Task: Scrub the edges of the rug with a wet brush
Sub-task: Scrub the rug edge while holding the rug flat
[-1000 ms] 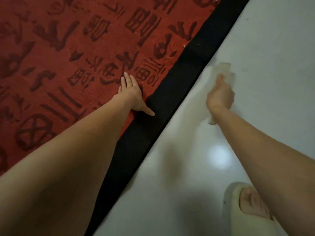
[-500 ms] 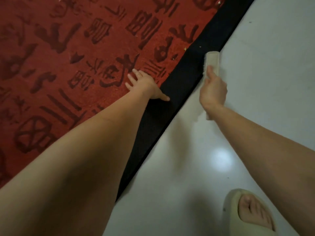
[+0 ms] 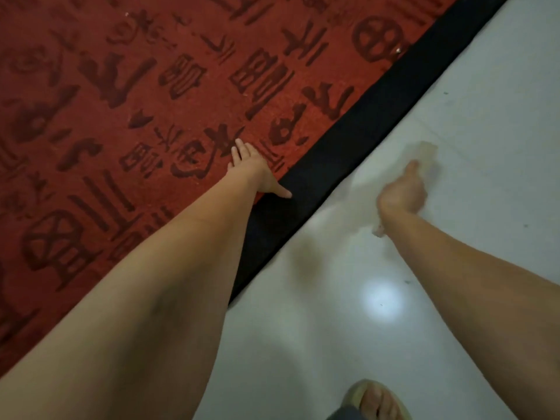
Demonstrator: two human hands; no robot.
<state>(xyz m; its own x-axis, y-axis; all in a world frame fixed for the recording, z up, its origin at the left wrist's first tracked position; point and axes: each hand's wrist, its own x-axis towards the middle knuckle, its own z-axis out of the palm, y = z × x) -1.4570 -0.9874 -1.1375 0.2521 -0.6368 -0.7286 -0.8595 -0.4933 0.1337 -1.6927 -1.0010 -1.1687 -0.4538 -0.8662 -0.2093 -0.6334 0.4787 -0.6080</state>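
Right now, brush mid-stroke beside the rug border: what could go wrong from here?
1. The brush in the right hand is motion-blurred over the glossy floor, off the black border; strokes may miss the edge.
2. The left hand lies flat on the rug, thumb on the border; a swing there could hit it.
3. A wet brush could leave the floor slick by the sandalled foot.

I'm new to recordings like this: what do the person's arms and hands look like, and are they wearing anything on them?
Both forearms are bare: no sleeves, gloves, watch or bracelet show. The left hand has no ring that I can see. The right hand is motion-blurred, so rings cannot be ruled out there.
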